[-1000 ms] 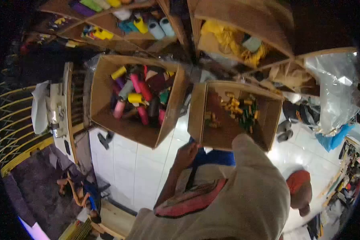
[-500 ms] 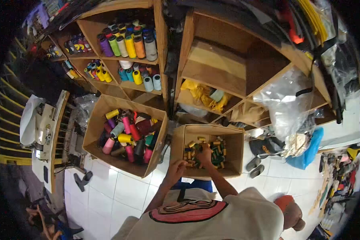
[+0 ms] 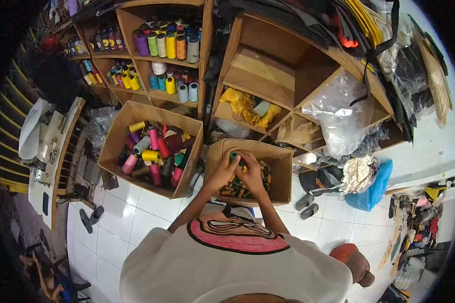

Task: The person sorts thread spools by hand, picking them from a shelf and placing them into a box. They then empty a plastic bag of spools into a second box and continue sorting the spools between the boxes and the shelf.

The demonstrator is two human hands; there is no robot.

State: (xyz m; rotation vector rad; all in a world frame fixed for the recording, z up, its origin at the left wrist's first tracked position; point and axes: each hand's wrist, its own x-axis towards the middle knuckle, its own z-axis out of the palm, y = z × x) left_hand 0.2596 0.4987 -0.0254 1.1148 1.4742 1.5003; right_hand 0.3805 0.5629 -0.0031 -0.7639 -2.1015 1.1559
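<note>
My left hand (image 3: pixel 224 172) and my right hand (image 3: pixel 249 174) are together over the smaller cardboard box (image 3: pixel 282 174). Between their fingertips is a dark green spool (image 3: pixel 234 156), gripped by the left hand and touched by the right, whose fingers are bent around its side. Below them, small green and golden-brown spools (image 3: pixel 243 193) lie loose in the box. To the left, a larger cardboard box (image 3: pixel 117 132) holds cones of thread (image 3: pixel 149 155) in yellow, pink, red, grey and green.
Wooden shelves (image 3: pixel 206 60) with thread cones stand behind. A second shelf unit (image 3: pixel 260 86) holds yellow cloth (image 3: pixel 247 107) and plastic. Slippers (image 3: pixel 307 206), a blue bag (image 3: pixel 370 189) and a white table (image 3: pixel 44 166) are around. A person (image 3: pixel 48 275) is at lower left.
My hands have risen from among the spools and come together around a green spool. The view has shifted, so the boxes appear higher and further left.
</note>
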